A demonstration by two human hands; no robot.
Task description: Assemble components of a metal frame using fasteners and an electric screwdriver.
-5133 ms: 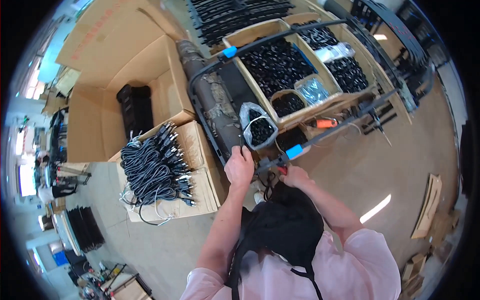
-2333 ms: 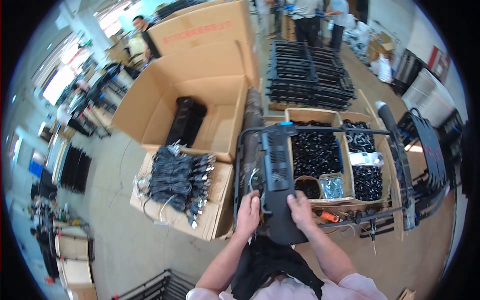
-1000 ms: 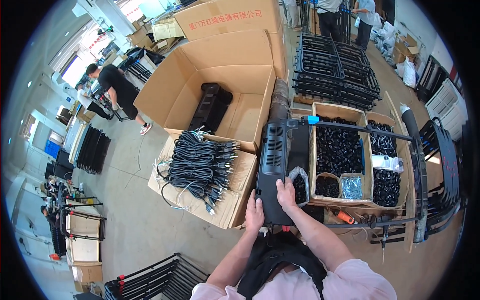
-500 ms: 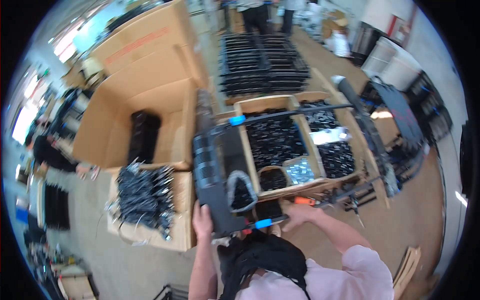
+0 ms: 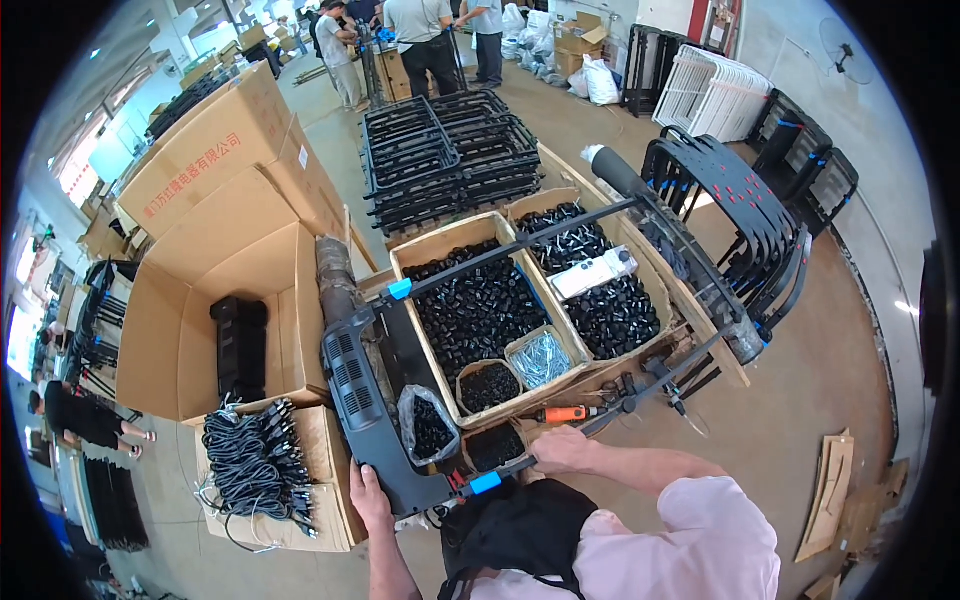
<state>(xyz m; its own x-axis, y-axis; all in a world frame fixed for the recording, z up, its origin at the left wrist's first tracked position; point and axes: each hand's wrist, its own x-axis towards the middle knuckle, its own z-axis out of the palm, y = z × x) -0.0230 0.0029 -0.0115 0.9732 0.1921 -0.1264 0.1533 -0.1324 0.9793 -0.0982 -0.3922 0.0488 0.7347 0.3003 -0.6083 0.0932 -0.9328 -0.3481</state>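
A black tubular frame (image 5: 520, 243) lies across the cartons, with blue tape near its ends. Joined to its left side is a black plastic housing (image 5: 353, 384) with vent slots. My left hand (image 5: 371, 497) grips the outer edge of this housing near its lower end, fingers along the side. My right hand (image 5: 562, 449) is closed round the near tube of the frame, beside a small tray of black parts (image 5: 496, 447); its fingertips are partly hidden. An orange-and-black power tool (image 5: 562, 413) lies just beyond it. A plastic bag of black parts (image 5: 428, 425) sits inside the frame.
Beyond my hands, cartons hold black fittings (image 5: 475, 310) and silver screws (image 5: 541, 359). To the left are bundled black cables (image 5: 257, 460) and a tall carton (image 5: 160, 330) containing a black housing. Stacked black frames (image 5: 450, 150) stand ahead. Curved black frames (image 5: 735, 195) are at right; people stand farther off.
My view has turned, so the cartons and frame appear tilted and farther left. Both hands stay on the same piece, the right one now more tightly closed at the near tube.
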